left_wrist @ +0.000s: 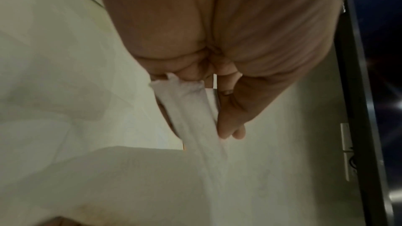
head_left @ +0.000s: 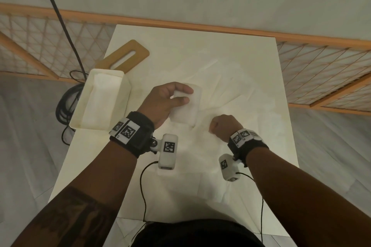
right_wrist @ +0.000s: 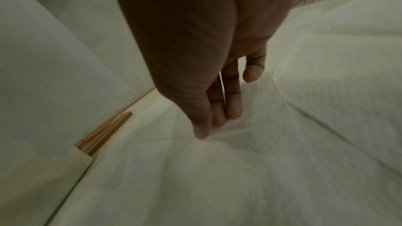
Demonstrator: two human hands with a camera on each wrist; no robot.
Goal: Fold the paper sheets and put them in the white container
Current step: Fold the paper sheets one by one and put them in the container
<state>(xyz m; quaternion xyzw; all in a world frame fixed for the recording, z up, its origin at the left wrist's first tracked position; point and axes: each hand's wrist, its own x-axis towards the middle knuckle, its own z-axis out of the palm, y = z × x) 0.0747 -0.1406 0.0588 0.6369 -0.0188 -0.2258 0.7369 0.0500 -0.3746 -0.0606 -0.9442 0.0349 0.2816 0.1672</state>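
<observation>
The left hand (head_left: pixel 167 99) holds a folded paper sheet (head_left: pixel 185 109) with thumb on one face and fingers curled over the other; the left wrist view shows the folded layers (left_wrist: pixel 195 112) pinched between thumb and fingers, their ragged edge up near the palm. The white container (head_left: pixel 101 99) stands open at the left edge of the surface (head_left: pixel 261 56), just beside that hand, with white paper seemingly already lying in it. The step in hand appears to be carrying the folded piece across and dropping it in. To do it well, the person should keep the pinch firm enough that the layers do not spring apart, bring the piece over the container's rim with its long side matching the container's long side, and lower it flat onto what lies inside before letting go. The right hand (head_left: pixel 222 125) rests on the loose sheets (head_left: pixel 230 86) spread over the surface; in the right wrist view its fingertips (right_wrist: pixel 233 111) and thumb press into a crease, perhaps nipping the next sheet, though whether paper is truly caught between them cannot be told. A tan board with a slot (head_left: pixel 125 57) lies behind the container and is best left alone.
</observation>
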